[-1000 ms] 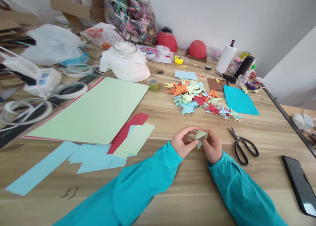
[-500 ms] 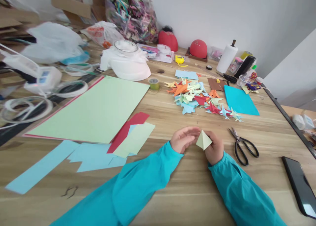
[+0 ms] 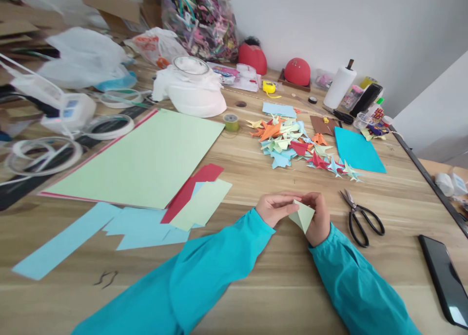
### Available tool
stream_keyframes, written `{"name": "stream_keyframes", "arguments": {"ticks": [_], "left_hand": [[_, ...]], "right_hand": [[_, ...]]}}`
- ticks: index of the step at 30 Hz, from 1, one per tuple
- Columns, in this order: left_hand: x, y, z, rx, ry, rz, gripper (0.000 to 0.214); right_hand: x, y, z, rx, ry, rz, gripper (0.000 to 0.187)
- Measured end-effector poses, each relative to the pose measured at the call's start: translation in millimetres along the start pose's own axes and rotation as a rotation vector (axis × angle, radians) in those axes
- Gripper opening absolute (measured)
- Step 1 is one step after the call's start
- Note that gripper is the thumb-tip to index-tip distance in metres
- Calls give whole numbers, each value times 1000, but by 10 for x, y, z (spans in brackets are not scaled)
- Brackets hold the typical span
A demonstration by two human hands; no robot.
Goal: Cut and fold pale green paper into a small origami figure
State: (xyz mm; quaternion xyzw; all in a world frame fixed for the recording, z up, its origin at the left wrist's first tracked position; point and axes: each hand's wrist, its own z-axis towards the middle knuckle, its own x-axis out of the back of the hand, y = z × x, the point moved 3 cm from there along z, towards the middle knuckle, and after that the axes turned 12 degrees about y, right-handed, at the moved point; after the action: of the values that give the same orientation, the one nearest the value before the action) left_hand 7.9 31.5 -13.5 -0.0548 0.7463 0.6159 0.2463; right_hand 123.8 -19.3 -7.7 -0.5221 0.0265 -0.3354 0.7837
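Note:
Between my two hands is a small folded piece of pale green paper (image 3: 304,216), creased down its middle and tilted above the table. My left hand (image 3: 275,208) pinches its upper left corner between thumb and fingers. Around its right side my right hand (image 3: 319,222) is closed, with some fingers hidden behind the paper. Beyond the hands lies a heap of folded paper birds (image 3: 288,141) in orange, red, green and blue. A pair of black-handled scissors (image 3: 360,218) rests to the right of my right hand.
Large green sheets (image 3: 142,154) lie at left, with blue strips (image 3: 66,242) and red paper (image 3: 192,193) near them. A turquoise sheet (image 3: 360,149) is at back right, a phone (image 3: 444,279) at the right edge. A thread spool (image 3: 230,123) stands mid-table.
My left hand has closed in on the folded paper and now grips its corner. The paper has turned from an upright point to a tilted diamond. The view has shifted slightly.

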Motion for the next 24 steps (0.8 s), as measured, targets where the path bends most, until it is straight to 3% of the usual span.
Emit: {"name": "stream_keyframes", "arguments": {"ticks": [18,24], "left_hand": [[-11,40,-13,-10,49,27,22],[24,13,7,201,147,-179,27]], "right_hand": [[-20,10,3,-97,-27,59,33],[-35,39,1,-149,-12,-9,15]]}}
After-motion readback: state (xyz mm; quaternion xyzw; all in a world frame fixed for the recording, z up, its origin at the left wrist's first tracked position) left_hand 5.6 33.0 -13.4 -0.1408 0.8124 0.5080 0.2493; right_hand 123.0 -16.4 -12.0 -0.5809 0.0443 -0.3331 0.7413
